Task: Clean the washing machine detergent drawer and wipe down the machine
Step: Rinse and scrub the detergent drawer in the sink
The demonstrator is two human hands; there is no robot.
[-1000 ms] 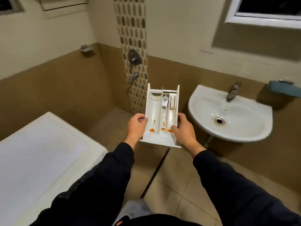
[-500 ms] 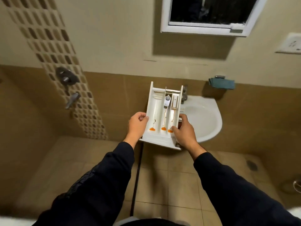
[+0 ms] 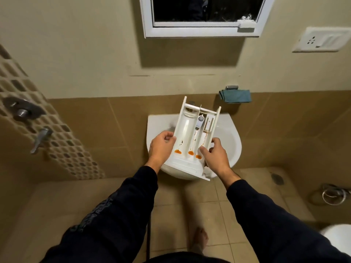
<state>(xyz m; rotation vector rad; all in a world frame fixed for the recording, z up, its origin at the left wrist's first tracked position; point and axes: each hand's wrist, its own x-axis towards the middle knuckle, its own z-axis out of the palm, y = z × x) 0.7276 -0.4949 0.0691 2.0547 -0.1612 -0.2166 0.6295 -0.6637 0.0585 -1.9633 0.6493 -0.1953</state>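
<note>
The white detergent drawer (image 3: pixel 185 130) hangs over the white wall sink (image 3: pixel 230 143), its far end tilted up toward the wall. Orange residue pools at the near end of its three compartments. My left hand (image 3: pixel 161 148) grips the drawer's left wall. My right hand (image 3: pixel 215 155) grips its right wall, thumb inside the rightmost compartment. The washing machine is out of view.
A teal cloth (image 3: pixel 235 95) lies on a holder on the wall right of the sink. Shower taps (image 3: pixel 22 111) sit on the mosaic strip at left. A window (image 3: pixel 205 16) is above, a socket plate (image 3: pixel 321 39) at right. A bare foot (image 3: pixel 199 239) stands on the tiled floor.
The view has swung right, away from the washing machine, and I have come up to the sink. The drawer, held in both hands, now sits directly over the basin.
</note>
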